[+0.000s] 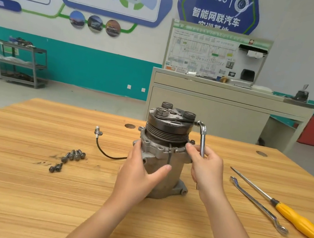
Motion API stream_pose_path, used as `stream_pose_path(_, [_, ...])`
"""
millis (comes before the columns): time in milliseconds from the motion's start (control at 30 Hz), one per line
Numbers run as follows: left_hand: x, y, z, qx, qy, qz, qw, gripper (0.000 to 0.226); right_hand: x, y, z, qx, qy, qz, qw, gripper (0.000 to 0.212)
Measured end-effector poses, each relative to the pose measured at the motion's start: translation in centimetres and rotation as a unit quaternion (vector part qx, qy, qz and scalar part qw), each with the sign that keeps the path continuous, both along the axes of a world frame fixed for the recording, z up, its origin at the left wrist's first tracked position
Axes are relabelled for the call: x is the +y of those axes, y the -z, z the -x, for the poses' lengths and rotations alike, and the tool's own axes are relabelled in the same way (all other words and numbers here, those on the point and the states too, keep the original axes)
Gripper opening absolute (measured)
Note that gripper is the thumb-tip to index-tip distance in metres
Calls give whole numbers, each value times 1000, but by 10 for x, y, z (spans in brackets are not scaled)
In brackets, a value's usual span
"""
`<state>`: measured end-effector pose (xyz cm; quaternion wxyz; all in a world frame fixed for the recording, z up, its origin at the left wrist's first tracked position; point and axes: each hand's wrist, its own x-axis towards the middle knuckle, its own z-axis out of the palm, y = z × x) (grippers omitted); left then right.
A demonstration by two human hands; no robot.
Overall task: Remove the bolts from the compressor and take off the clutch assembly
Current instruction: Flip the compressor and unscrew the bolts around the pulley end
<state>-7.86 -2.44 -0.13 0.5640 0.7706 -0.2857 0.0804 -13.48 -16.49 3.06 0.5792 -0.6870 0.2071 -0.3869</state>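
Compressor [174, 161] stands upright at centre frame on the wooden table [21, 190], with the clutch assembly [169, 122] on top. My left hand [139, 168] wraps its housing, thumb across the front. My right hand [207, 170] grips an L-shaped wrench [202, 137] held upright beside the pulley, fingertips touching the flange. Loose bolts [72, 155] lie left of centre. A flat spanner [257, 205] and a yellow-handled screwdriver [295, 219] lie at lower right.

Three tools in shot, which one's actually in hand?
The bent socket wrench, gripped upright by the right hand. The flat spanner and yellow-handled screwdriver lie loose on the table.
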Motion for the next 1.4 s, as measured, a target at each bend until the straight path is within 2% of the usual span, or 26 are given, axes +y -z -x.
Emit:
stream_pose_path(133, [-4,-5,-5,-19,-68,-50,996,85,7,3,-4,-28,34,2,999,15])
stream_pose_path(233, [2,-7,-13,-41,-69,-87,993,87,11,4,-4,-37,67,44,996,16])
stream_pose_path(300, [8,-8,-23,-48,-35,-84,995,80,14,6,-2,-48,66,61,995,18])
stream_pose_path(367, [16,-10,-33,-21,23,-59,998,75,21,10,2,-58,58,79,994,18])
stream_pose_path(433, [22,-10,-45,31,69,-45,996,84,29,14,6,-65,42,101,992,17])
stream_pose_path(500, [27,-5,-56,66,73,-30,995,81,37,17,10,-62,21,122,990,16])
stream_pose_path(567, [29,1,-58,66,65,16,996,70,42,16,14,-59,-4,114,992,15])
stream_pose_path(633, [31,4,-53,52,44,46,997,65,45,14,19,-70,-27,65,995,10])
stream_pose_path(733, [31,-2,-44,-18,-3,116,993,47,44,2,24,-129,-64,-5,990,28])
stream_pose_path(833, [29,-32,-30,-77,-8,180,981,32,40,-25,28,-153,-85,25,984,29])
stream_pose_path(900, [25,-63,-16,-99,56,197,974,26,40,-45,26,-134,-118,80,981,23])
stream_pose_path(1000, [16,-111,1,-101,204,175,958,22,43,-66,17,-113,-173,158,966,24])
stream_pose_path(1067, [12,-134,4,-110,268,133,948,19,45,-72,12,-109,-172,196,959,21])
stream_pose_path(1167, [11,-150,0,-160,275,69,945,26,45,-74,7,-100,-145,218,960,7])
stream_pose_path(1267, [9,-155,-7,-179,262,31,948,24,40,-74,4,-85,-104,261,956,15])
stream_pose_path(1400, [0,-156,-10,-165,265,32,949,19,33,-77,2,-88,-81,278,953,14])
